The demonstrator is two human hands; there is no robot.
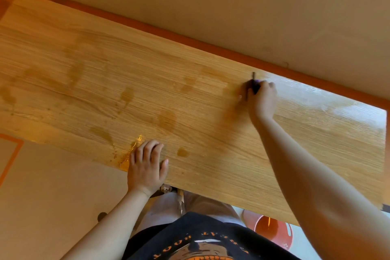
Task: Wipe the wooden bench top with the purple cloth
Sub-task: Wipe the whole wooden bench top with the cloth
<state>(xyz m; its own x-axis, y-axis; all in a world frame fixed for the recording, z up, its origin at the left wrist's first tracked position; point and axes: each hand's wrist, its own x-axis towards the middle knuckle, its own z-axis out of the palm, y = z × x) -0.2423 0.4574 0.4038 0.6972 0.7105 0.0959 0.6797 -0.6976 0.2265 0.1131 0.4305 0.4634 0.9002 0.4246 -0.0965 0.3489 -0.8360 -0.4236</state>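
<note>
The wooden bench top [190, 95] runs across the view from upper left to lower right, with darker wet streaks and small puddles on its left and middle parts. My right hand [261, 99] reaches to the far edge and grips the purple cloth [255, 86], which is bunched dark under the fingers and mostly hidden; the hand is blurred. My left hand [146, 164] rests flat on the near edge with fingers straight, beside a glistening puddle [128, 154].
A beige wall with an orange skirting [211, 45] runs right behind the bench. An orange bucket [272, 230] stands on the floor under the bench's near right edge. My legs stand close against the near edge.
</note>
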